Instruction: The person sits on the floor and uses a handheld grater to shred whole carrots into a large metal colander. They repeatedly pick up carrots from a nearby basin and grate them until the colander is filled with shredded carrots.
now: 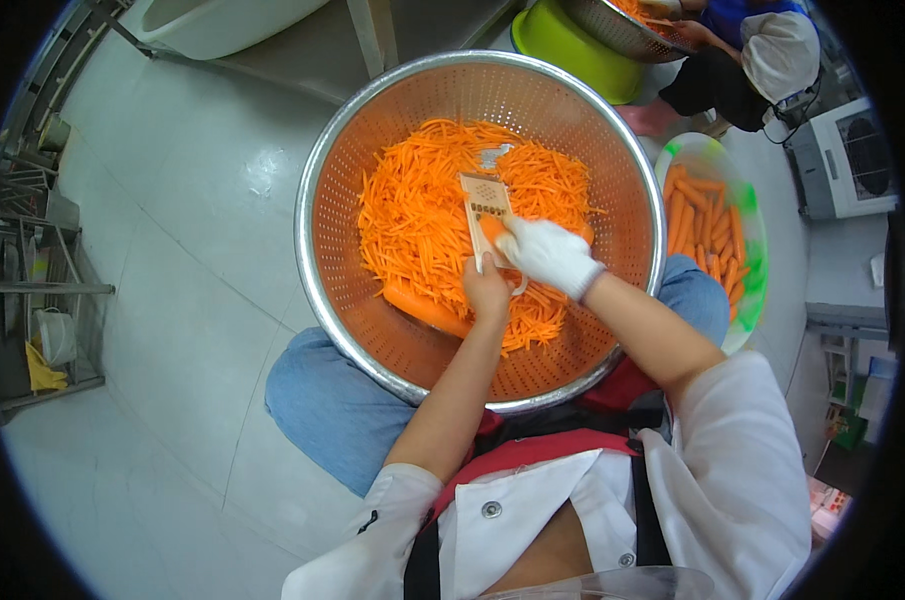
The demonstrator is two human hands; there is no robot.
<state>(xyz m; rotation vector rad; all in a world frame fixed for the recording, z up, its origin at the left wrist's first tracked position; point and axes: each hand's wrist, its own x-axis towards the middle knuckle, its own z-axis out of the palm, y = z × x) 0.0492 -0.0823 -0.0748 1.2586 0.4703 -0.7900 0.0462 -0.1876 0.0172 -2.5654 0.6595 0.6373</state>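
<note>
Between my knees stands a large perforated metal colander (325,315) holding a heap of shredded carrot (415,202). Bare, my left hand (487,291) grips the lower end of a flat hand grater (485,196), which slants over the heap. My right hand (546,251), in a white knitted glove, presses a peeled carrot piece (491,227) against the grater's face. A whole peeled carrot (426,309) lies at the heap's near left edge. Part of another carrot (587,234) shows to the right, beyond the glove.
Right of the colander, a green and white basin (752,262) holds whole carrots (711,217). At the upper right, a co-worker's hands are at another metal colander (610,34) beside a lime-green tub (565,52). A white tub (219,30) stands upper left; metal racks (54,287) line the left.
</note>
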